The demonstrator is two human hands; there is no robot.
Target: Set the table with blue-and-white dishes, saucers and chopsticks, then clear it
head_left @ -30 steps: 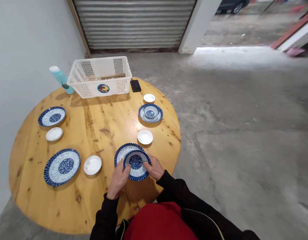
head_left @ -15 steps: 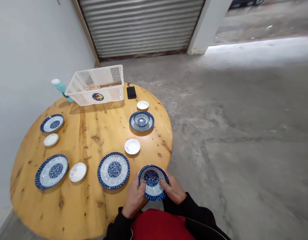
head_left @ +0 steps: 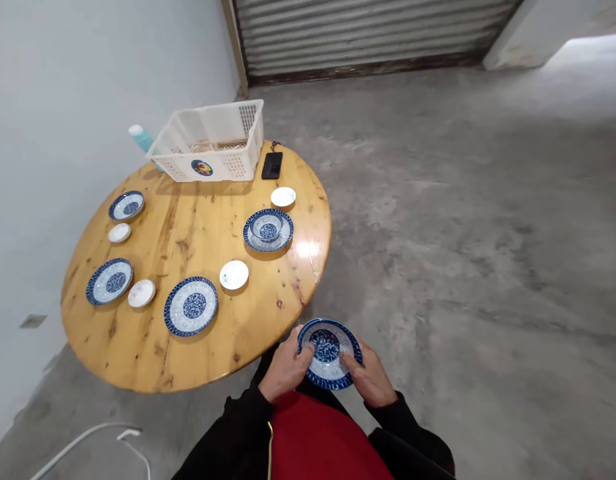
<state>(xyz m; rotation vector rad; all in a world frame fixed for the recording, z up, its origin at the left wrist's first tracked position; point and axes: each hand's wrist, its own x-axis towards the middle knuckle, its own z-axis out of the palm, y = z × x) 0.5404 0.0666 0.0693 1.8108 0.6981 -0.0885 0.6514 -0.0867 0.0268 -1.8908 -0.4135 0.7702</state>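
In the head view a blue-and-white patterned bowl (head_left: pixel 330 365) is held out past the table's near right edge, tilted so its inside shows. My left hand (head_left: pixel 287 369) grips its left rim, thumb on the inner surface. On the opposite rim my right hand (head_left: pixel 372 379) holds it in the same way; the fingers beneath are hidden. Nearest on the table are a blue-rimmed plate (head_left: pixel 192 307) and a small white dish (head_left: pixel 234 275). Farther back, another blue-rimmed plate (head_left: pixel 271 249) carries a matching bowl (head_left: pixel 267 228).
The round wooden table (head_left: pixel 183 230) also holds two plates at left (head_left: pixel 109 281), small white dishes (head_left: pixel 141 293), a white basket (head_left: pixel 221 170), a black phone (head_left: pixel 272 165) and a turquoise bottle (head_left: pixel 142 139). A white tubular frame (head_left: pixel 88 433) stands at lower left.
My view has shifted and the table sits farther away. Both hands have moved off the table's edge with the bowl still between them. The tableware keeps its arrangement.
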